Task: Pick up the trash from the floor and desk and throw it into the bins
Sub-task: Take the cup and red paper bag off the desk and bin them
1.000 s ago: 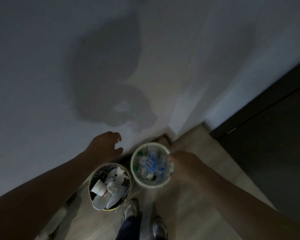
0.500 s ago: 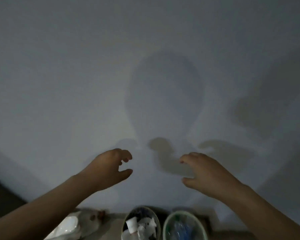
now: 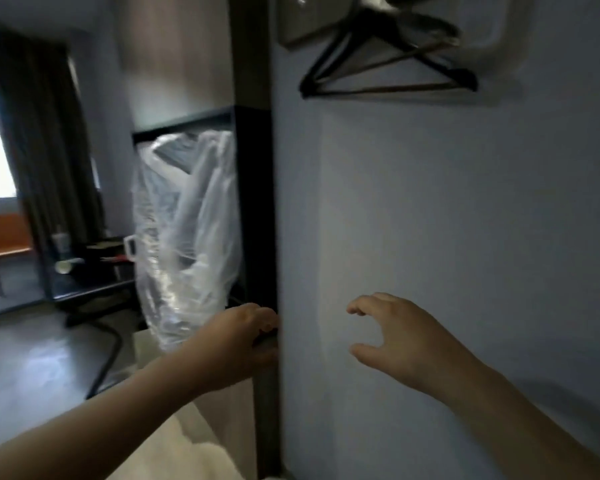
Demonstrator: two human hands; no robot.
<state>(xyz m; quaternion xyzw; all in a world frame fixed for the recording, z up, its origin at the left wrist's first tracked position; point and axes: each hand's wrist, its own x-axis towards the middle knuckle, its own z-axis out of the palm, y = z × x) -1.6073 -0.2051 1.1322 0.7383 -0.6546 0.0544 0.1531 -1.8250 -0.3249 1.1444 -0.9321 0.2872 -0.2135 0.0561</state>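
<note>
**A:** Hand state to be entered?

**B:** The left hand was recorded raised, with fingers loosely curled and nothing seen between them. It was overlapped with the edge of the dark upright post; contact could not be settled. The right hand was recorded raised before the pale blue-grey wall, with fingers bent, thumb held apart and nothing carried.

**A:** Reason for that posture?

**B:** Judged only: both hands were held free and forward so that the next piece could be taken.

**A:** Where was the trash located?

**B:** A white paper cup was noted lying on its side on the dark desk. It was far left and well apart from both hands. An upright cup-like item just behind it was too blurred to be identified. A clear crumpled plastic bag was seen hung between desk and post, presumably to be kept off the floor. Whether it counted as trash could not be told. The bins were not in view.

**A:** Next requirement?

**B:** An approach to the desk was judged necessary before any grasp.
</note>
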